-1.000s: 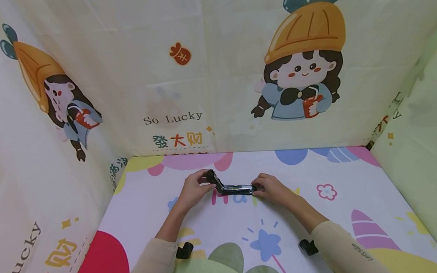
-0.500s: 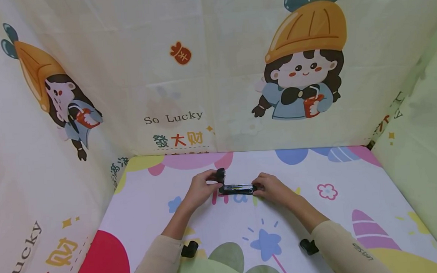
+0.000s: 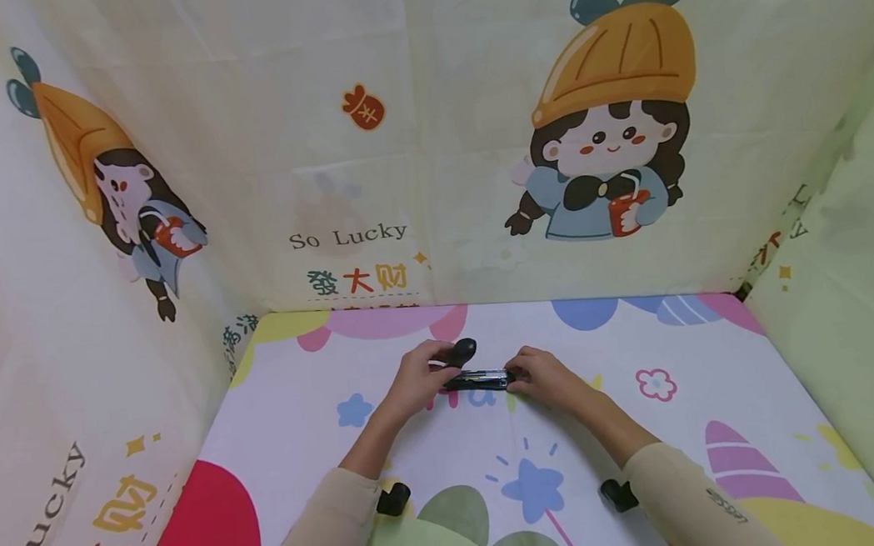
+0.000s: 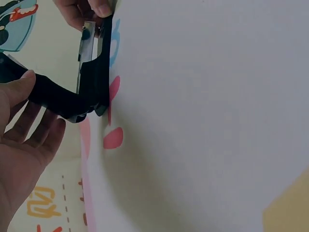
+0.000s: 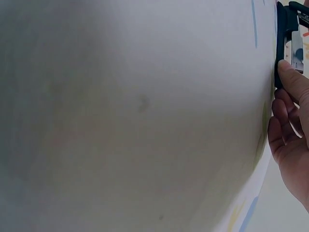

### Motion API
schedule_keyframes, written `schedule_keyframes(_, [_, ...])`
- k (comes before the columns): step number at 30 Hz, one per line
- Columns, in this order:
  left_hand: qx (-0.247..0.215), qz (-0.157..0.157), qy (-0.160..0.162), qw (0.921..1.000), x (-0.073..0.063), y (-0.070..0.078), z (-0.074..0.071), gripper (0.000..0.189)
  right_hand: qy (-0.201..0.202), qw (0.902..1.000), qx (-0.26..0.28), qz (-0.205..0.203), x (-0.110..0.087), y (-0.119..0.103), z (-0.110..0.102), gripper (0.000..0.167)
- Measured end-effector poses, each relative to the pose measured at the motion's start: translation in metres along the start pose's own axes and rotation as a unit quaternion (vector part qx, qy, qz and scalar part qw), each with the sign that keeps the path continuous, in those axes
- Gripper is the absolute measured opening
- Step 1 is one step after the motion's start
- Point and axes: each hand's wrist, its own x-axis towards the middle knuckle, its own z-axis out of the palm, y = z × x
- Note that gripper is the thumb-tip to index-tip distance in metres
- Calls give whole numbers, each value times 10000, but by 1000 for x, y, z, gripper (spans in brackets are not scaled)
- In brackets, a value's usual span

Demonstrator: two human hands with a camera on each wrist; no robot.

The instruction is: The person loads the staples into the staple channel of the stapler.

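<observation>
While both hands grasp the black stapler (image 3: 473,375), left hand (image 3: 413,380) on its raised top, right hand (image 3: 544,377) pinching the far end, its mouth seems hidden.

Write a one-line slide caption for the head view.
Left hand swings the black stapler's top arm over while the right hand pinches its front end on the colourful mat.

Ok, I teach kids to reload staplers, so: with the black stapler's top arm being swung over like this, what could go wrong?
The left hand holds the hinged top arm raised over the stapler; if it snaps shut, the fingertips at its edge might get pinched. The right hand pinches only the far end of the base, so the stapler may slide or twist on the smooth printed mat. I cannot tell whether staples are seated, so misfeeding is possible.
</observation>
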Motion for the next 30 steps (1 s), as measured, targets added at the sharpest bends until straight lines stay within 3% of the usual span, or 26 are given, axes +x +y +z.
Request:
schedule_keyframes(9, [577,287,-9,9979,3,4,12,31,45,10000,-6,-50,0,2,1,31])
schedule_keyframes(21, [855,199,-277,9958,7,2,24,30,15,10000,-87,-25,-1,2,2,30])
schedule_keyframes(30, [1394,156,-364,9894,13,3,32,27,16,9999,-123,86,2,3,3,28])
